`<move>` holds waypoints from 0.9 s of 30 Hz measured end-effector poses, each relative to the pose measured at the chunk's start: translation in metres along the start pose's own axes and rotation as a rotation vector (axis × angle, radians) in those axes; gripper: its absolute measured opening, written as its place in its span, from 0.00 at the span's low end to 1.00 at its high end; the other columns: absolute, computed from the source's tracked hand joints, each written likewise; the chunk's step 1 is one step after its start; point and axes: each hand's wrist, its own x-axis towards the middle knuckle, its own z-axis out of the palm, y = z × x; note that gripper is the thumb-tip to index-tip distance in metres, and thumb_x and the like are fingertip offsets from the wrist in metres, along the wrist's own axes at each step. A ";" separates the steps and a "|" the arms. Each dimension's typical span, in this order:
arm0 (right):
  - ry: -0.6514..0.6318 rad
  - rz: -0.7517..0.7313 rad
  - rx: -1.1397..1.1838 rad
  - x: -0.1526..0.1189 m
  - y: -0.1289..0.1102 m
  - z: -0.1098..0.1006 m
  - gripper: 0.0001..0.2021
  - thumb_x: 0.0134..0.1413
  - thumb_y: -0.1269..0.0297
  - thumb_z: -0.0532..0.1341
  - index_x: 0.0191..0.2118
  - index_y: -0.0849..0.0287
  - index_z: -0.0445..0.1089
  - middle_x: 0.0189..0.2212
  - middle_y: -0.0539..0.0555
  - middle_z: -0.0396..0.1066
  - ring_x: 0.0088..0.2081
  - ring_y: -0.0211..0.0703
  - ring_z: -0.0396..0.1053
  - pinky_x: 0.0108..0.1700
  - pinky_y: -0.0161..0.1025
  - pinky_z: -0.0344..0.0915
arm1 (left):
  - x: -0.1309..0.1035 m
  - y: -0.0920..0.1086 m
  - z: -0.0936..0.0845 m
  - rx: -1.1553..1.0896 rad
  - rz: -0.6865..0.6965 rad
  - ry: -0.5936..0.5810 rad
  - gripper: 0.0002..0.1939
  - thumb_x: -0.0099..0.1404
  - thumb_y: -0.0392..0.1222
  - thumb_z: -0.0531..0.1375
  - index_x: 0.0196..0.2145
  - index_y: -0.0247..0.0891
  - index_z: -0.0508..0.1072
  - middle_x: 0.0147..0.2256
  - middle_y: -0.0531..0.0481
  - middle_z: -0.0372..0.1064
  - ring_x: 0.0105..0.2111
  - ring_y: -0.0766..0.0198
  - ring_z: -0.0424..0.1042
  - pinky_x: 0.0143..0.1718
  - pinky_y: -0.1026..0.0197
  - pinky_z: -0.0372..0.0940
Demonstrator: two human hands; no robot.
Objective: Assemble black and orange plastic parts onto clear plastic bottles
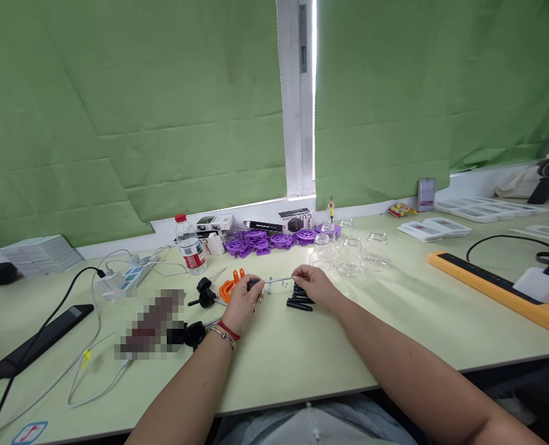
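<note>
My left hand (244,301) is closed around the dark end of a thin metal rod (278,280). The fingertips of my right hand (315,285) pinch the rod's other end, so it lies level between both hands. Under my right hand lie several short black cylinders (299,305). A loose metal pin (270,285) and tiny bright parts (284,284) rest on the table below the rod. Left of my left hand are orange plastic pieces (226,289) and black knobs (206,298) with metal rods. Another black knobbed part (194,334) sits beside my left wrist.
Purple plastic parts (260,241) lie along the back, with glass jars (351,256) to their right. A water bottle (191,245), a power strip (135,272) and cables stand left. An orange-edged bar (491,290) lies right. Other people's hands show at both edges.
</note>
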 end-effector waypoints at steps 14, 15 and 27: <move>0.005 0.004 0.016 -0.001 -0.004 0.000 0.12 0.47 0.56 0.58 0.33 0.58 0.67 0.27 0.49 0.64 0.28 0.37 0.59 0.32 0.35 0.57 | 0.001 -0.001 0.000 0.004 -0.001 -0.009 0.12 0.56 0.49 0.58 0.32 0.37 0.65 0.20 0.56 0.60 0.18 0.72 0.57 0.18 0.70 0.49; 0.003 -0.004 0.015 -0.001 -0.004 0.000 0.11 0.47 0.56 0.58 0.33 0.58 0.67 0.27 0.49 0.65 0.29 0.37 0.59 0.32 0.36 0.57 | 0.001 -0.001 0.000 0.009 -0.002 -0.009 0.12 0.56 0.49 0.58 0.31 0.38 0.65 0.20 0.56 0.60 0.18 0.72 0.57 0.17 0.70 0.49; 0.003 0.054 -0.030 -0.003 -0.007 0.000 0.15 0.50 0.51 0.55 0.27 0.59 0.66 0.20 0.47 0.58 0.24 0.36 0.54 0.29 0.35 0.53 | 0.000 0.001 0.001 -0.012 -0.019 -0.010 0.11 0.56 0.47 0.59 0.32 0.38 0.64 0.19 0.56 0.60 0.17 0.72 0.56 0.18 0.70 0.49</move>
